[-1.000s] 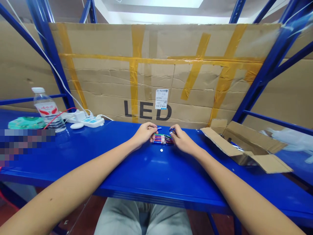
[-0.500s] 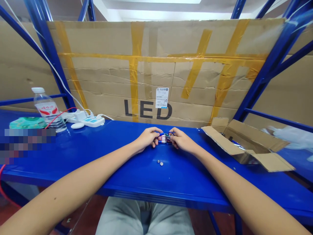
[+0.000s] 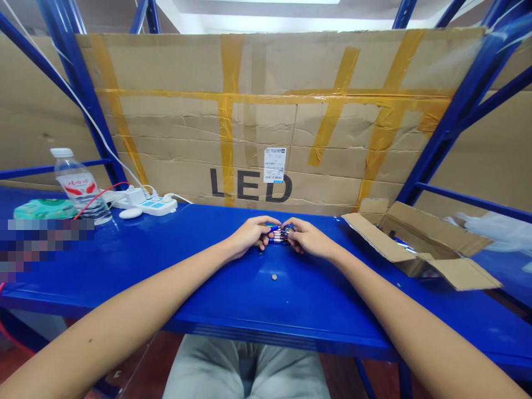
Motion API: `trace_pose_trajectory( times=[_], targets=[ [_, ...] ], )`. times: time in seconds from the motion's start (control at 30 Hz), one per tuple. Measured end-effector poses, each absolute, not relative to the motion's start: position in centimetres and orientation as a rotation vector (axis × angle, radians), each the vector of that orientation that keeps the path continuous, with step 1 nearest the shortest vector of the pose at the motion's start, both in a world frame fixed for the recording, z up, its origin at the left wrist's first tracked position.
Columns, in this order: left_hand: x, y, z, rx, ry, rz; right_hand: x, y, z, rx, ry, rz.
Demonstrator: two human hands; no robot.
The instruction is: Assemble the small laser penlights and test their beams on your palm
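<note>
My left hand (image 3: pixel 251 233) and my right hand (image 3: pixel 306 237) meet at the middle of the blue steel table (image 3: pixel 332 310). Both pinch a small bundle of shiny metal pieces (image 3: pixel 279 234) with blue, red and green tints. Fingers hide much of it, so its exact kind is hard to tell. A thin blue loop seems to show at its top. Just in front of my hands, a small round metal disc (image 3: pixel 274 276) lies flat on the table, touching neither hand.
An open cardboard box (image 3: pixel 415 244) stands on the right. On the left are a plastic water bottle (image 3: pixel 77 185), a green packet (image 3: pixel 45 209), a white power strip (image 3: pixel 155 206) and a white oval object (image 3: pixel 130 213). Taped cardboard with "LED" printed stands behind.
My hands have drawn closer together, and the bundle sits more tightly between them. Two small discs showed on the table half a second ago; only one shows now.
</note>
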State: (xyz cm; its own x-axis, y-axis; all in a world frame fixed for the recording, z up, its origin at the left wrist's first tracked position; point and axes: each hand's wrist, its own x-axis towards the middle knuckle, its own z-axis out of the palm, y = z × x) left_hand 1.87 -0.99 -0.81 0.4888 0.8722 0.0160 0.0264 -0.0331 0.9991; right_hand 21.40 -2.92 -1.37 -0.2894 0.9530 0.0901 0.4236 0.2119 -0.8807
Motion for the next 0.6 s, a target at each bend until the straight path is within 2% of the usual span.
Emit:
trace_pose_trajectory(
  times=[0.37,0.5,0.6],
  targets=[
    [2.2,-1.3,-0.8,1.605,0.826,0.893,21.1,-3.2,-0.9,-1.258,-1.779,1.068],
    [2.1,-1.4,-1.1,1.886,0.774,0.985,20.9,-3.5,-0.5,-1.205,-1.782,1.095],
    [2.0,-1.7,-1.2,2.160,0.720,1.068,20.8,-4.0,-0.1,-1.191,-1.887,0.957]
  ],
)
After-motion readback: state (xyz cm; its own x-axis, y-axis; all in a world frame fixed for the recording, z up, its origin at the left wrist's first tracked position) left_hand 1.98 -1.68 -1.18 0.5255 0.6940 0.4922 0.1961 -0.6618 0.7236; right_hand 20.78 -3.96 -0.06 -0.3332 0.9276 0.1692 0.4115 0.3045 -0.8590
